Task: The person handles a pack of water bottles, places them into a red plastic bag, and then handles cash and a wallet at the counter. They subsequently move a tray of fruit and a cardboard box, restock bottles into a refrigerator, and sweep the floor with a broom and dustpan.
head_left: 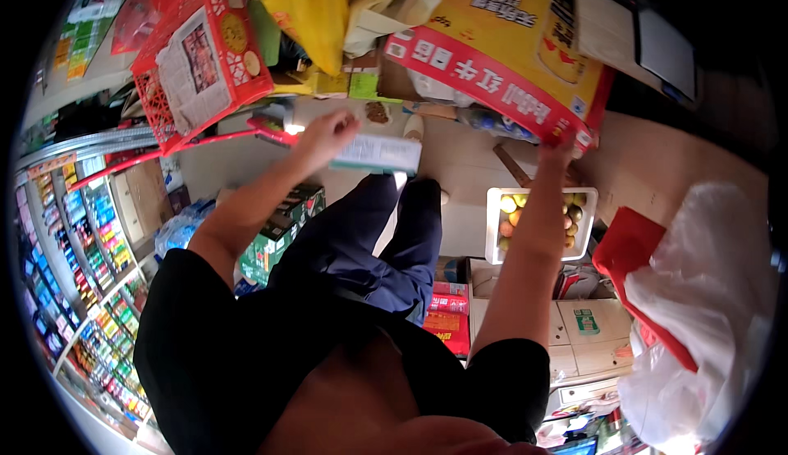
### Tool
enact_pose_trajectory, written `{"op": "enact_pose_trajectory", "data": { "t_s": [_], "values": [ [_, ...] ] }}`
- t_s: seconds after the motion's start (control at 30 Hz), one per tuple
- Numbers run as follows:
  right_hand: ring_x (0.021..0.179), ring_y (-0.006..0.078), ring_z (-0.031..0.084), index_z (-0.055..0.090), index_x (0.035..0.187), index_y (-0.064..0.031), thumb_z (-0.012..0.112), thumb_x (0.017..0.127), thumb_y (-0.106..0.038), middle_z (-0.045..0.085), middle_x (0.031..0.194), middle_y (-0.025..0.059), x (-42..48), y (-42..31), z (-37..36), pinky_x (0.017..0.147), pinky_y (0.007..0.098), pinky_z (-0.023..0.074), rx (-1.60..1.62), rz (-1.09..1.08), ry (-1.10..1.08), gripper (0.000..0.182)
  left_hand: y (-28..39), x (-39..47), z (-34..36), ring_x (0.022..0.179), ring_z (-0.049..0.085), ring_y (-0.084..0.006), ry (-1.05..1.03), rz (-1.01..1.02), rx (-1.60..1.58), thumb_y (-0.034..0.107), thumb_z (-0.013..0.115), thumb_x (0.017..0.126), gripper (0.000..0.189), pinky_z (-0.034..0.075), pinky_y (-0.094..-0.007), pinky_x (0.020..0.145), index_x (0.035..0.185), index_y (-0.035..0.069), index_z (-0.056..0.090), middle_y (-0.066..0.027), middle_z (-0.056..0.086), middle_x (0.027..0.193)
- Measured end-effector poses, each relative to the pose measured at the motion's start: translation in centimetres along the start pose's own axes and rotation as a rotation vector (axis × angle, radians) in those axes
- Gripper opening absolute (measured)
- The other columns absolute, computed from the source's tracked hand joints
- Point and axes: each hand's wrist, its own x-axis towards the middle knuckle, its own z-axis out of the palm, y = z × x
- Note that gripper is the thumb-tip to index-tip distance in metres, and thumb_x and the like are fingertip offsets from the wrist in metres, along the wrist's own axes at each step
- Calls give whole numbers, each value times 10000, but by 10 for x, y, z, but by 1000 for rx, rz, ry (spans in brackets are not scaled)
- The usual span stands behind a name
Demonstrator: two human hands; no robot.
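Observation:
Above my knees, my left hand [326, 138] has its fingers curled at the left end of a flat white and green box [378, 153]. The box bears small print. Whether the fingers grip it or only lie beside it is hidden. Farther right, my right hand [557, 150] is at the lower right corner of a large red and yellow Red Bull carton [492, 36], which stands tilted. Red shade and blur cover those fingers, so their grip on the carton is unclear. My right forearm crosses over a white tray [490, 224] of round fruit [516, 215].
A red plastic basket [243, 64] with newspaper on its side stands at the upper left. Yellow [323, 18] and cream [375, 6] bags hang beside it. Green drink cartons [271, 246] are near my left leg. White plastic bags [695, 301] fill the right side.

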Motion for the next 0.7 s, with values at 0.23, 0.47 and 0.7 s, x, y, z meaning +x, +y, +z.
{"op": "enact_pose_trajectory", "data": {
  "t_s": [0.23, 0.47, 0.7],
  "values": [
    [977, 203, 551, 404, 1221, -113, 535, 851, -183, 540, 1139, 68, -7, -61, -34, 830, 367, 474, -225, -98, -51, 398, -112, 92, 1, 748, 594, -285, -197, 41, 199, 312, 514, 782, 295, 458, -380, 653, 1017, 149, 586, -123, 609, 780],
    [918, 125, 550, 448, 1170, -194, 597, 817, -178, 565, 1044, -14, -30, -70, -16, 791, 318, 434, -596, 130, -13, 384, -69, 126, -10, 759, 591, -312, -365, 65, 428, 292, 515, 771, 427, 461, -417, 652, 1182, 187, 468, -168, 605, 818],
    [816, 154, 495, 447, 1188, -145, 540, 766, -160, 498, 885, 16, 22, -80, -33, 829, 326, 381, -919, -284, 439, 432, -98, 176, 13, 758, 591, -344, -306, -19, 392, 317, 538, 767, 379, 467, -423, 677, 1101, 136, 535, -186, 611, 844]
  ]
}}
